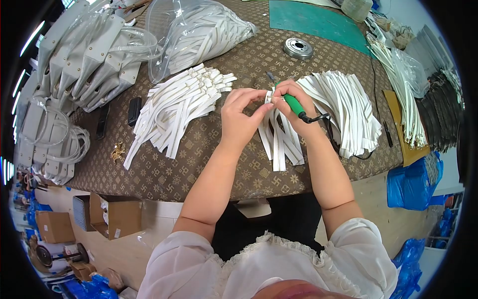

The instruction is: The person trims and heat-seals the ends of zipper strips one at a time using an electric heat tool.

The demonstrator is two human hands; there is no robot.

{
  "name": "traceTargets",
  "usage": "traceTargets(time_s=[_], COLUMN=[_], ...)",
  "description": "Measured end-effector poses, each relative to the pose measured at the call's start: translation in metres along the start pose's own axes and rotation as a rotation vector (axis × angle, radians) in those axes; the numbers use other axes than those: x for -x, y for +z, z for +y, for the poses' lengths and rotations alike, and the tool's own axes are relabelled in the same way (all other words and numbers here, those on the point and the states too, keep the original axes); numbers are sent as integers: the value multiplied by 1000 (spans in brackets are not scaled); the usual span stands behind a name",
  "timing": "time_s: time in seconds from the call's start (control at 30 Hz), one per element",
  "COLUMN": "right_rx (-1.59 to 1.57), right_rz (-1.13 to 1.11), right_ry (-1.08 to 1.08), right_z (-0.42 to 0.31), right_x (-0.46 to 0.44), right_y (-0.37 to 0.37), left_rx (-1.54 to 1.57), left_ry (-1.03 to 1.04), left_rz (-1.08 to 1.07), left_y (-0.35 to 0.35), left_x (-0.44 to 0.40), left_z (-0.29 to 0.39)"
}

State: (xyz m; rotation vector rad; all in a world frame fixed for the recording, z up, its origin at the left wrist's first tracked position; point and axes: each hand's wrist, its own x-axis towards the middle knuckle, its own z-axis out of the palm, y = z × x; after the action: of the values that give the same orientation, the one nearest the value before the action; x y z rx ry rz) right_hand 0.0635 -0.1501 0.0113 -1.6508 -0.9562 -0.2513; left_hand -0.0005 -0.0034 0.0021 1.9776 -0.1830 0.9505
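Observation:
My left hand (240,112) pinches the end of a white zipper strip (269,96) between thumb and fingers. My right hand (302,107) is closed around the green handle of a corded soldering iron (294,103), its tip pointing up and away from me. The right fingertips also meet at the strip's end, close against my left fingers. Below the hands lie several loose zipper strips (279,142). A fanned pile of white zipper strips (181,107) spreads to the left, and another bundle of strips (351,112) lies right of my right hand.
Behind the left pile sits a clear plastic bag (199,37) of strips. Grey bags (92,55) are heaped at far left. A round metal piece (298,48) and a green mat (318,24) lie at the back. Small gold parts (118,151) rest near the left edge.

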Motion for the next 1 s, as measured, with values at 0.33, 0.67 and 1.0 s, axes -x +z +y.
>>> traceTargets(time_s=[0.33, 0.67, 1.0], right_rx=[-17, -37, -72], right_rz=[-44, -10, -11], right_ry=[48, 101, 147], right_z=[3, 0, 5], right_x=[1, 0, 3], right_y=[-1, 2, 1], left_rx=[353, 596, 638], left_ry=[-334, -528, -541], left_rz=[-88, -51, -19], left_y=[4, 6, 3], left_x=[2, 6, 5], left_z=[-6, -12, -7])
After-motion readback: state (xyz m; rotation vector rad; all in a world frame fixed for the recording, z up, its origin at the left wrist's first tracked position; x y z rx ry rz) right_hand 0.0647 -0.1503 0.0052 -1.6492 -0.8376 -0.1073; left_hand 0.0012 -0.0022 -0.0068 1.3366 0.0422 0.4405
